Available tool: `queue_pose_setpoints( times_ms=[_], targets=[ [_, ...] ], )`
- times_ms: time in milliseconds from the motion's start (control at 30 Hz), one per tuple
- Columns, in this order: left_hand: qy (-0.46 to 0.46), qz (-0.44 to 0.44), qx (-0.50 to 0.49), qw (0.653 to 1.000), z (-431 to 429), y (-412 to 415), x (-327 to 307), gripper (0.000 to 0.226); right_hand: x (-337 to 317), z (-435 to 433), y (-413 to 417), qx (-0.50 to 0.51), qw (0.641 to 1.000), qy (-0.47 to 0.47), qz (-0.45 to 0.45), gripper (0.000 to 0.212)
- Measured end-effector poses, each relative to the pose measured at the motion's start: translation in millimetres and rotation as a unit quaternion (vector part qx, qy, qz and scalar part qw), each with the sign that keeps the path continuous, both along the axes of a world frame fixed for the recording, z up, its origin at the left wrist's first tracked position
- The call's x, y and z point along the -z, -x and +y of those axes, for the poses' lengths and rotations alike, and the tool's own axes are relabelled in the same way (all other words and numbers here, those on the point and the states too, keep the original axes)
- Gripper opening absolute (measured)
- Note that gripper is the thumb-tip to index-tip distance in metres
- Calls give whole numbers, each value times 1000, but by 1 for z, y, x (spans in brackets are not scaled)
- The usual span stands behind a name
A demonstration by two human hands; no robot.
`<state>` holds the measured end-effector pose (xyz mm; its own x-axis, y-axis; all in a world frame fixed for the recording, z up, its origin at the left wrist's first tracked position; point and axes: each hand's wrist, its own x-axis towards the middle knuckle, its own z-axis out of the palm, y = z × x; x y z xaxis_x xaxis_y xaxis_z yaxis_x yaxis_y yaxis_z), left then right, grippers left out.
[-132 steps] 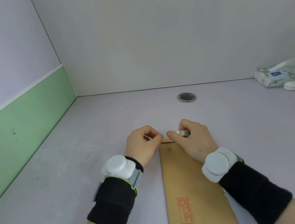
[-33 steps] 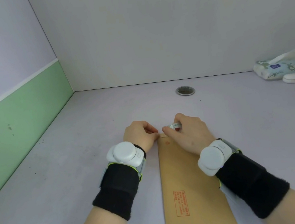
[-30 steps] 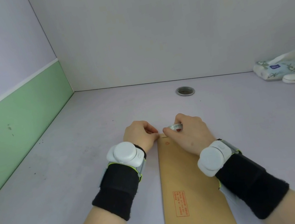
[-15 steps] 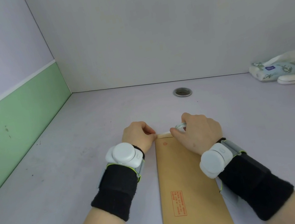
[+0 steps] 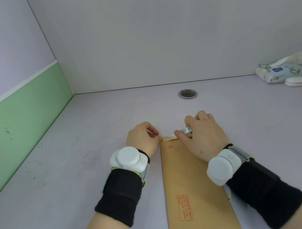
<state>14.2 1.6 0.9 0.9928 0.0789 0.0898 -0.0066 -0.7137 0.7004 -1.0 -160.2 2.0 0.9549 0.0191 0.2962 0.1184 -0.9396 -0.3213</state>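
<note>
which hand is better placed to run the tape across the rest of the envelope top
Right, probably. The right hand grips the tape roll over the top edge of the envelope. The left hand pinches the tape strip at the left corner, anchoring it.

The brown envelope [image 5: 189,178] bears a red-framed print block [image 5: 184,207] and a small red emblem [image 5: 170,146], neither legible.

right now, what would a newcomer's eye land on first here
First, the long brown envelope lying flat in the middle, running toward the viewer. At its far end the left hand pinches a tape strip while the right hand holds the tape roll. Far right, by the wall, sits a tissue pack.
</note>
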Motion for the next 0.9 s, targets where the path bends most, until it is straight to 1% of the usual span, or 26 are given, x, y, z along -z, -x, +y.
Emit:
queue_pose_setpoints(
  times_ms=[200,333,533,700,800,900],
  targets=[
    [0,-1,0,1000,0,-1,0,4,2,1,-4,10,997,-64,48,27],
    [0,1,-1,1000,1,-1,0,4,1,2,-6,14,994,-94,61,25],
    [-1,-2,9,1000,1,1,0,11,1,3,-6,8,994,-91,60,24],
    [-7,-29,31,999,1,6,2,15,1,2,-6,4,993,-100,59,25],
    [-22,-63,46,997,-2,9,4,19,2,1,-6,4,992,-111,57,26],
    [-59,-78,58,994,-4,10,4,19,2,2,-6,0,992,-111,56,25]
  ],
)
